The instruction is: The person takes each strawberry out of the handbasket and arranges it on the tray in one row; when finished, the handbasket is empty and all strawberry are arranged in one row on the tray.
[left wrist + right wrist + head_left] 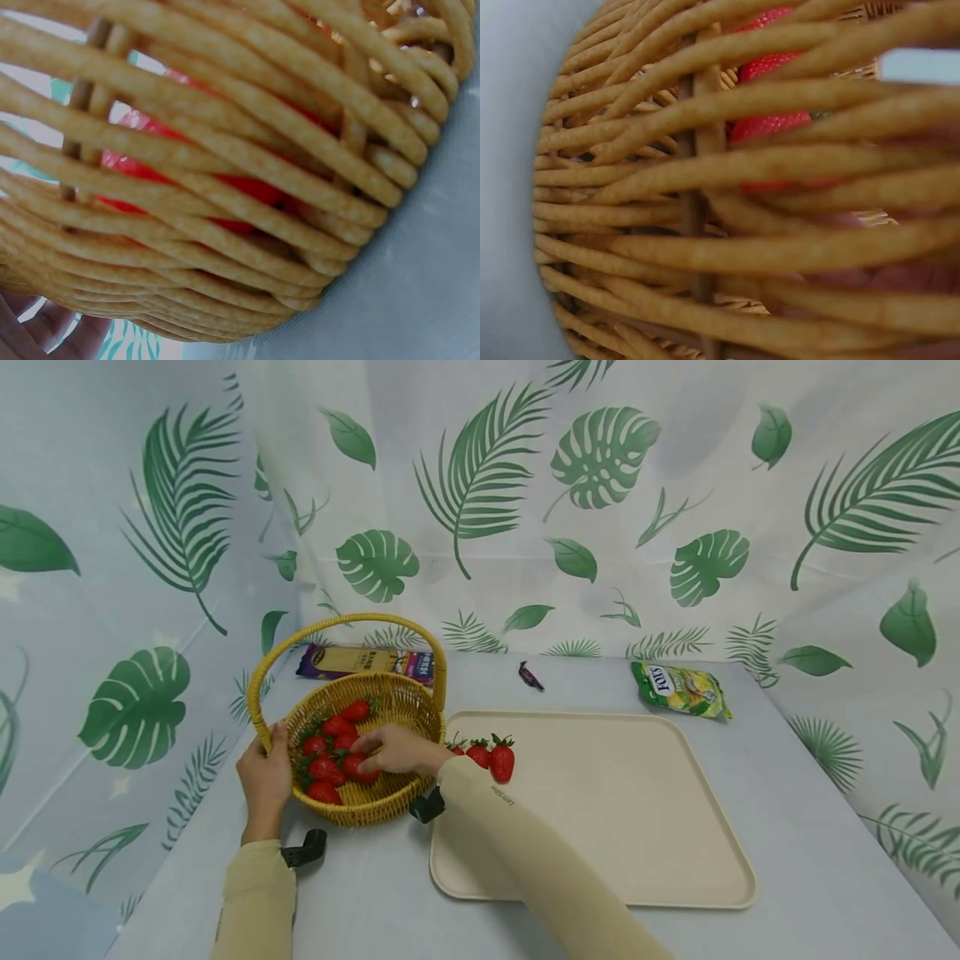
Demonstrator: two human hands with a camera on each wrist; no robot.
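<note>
A yellow woven basket [367,814] with a tall arched handle stands at the left and tilts toward me. My left hand [266,774] grips its left rim beside the foot of the handle. Several red strawberries [324,768] with green leaves lie in the basket's left half. Over the right rim, my right hand [397,749] reaches in and pinches one strawberry [358,768] among the others. Both wrist views are mostly filled by the basket's weave [225,210], with red fruit showing through the gaps.
Right of the basket lies a beige tray [600,810], with a few strawberries [502,762] at its upper left corner. Behind the basket is a purple and yellow package [360,660]. A small purple wrapped candy [530,677] and a green snack bag [678,690] lie farther back.
</note>
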